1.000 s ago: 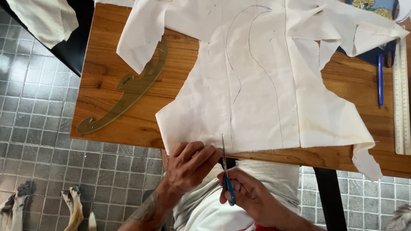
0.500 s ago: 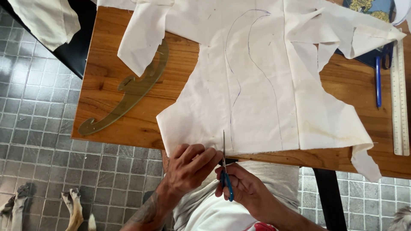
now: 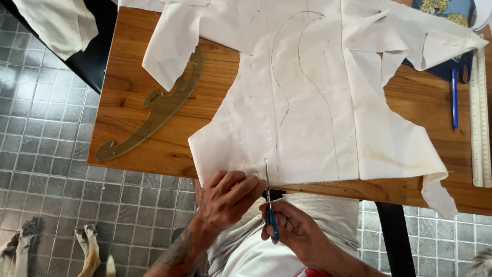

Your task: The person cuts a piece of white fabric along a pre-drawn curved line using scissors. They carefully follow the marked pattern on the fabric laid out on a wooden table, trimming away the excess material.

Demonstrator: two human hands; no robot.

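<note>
A translucent curved ruler (image 3: pixel 154 110) lies on the left of my wooden counter (image 3: pixel 133 92), partly tucked under the cloth. My left hand (image 3: pixel 225 197) presses flat, fingers spread, on the near edge of the white fabric (image 3: pixel 307 102). The fabric is creased and unevenly cut, marked with curved blue pen lines, and spreads across the counter's middle. My right hand (image 3: pixel 292 231) grips blue-handled scissors (image 3: pixel 269 202), blades entering the fabric's near edge. A blue pen (image 3: pixel 454 97) and a white ruler (image 3: pixel 480 118) lie far right.
</note>
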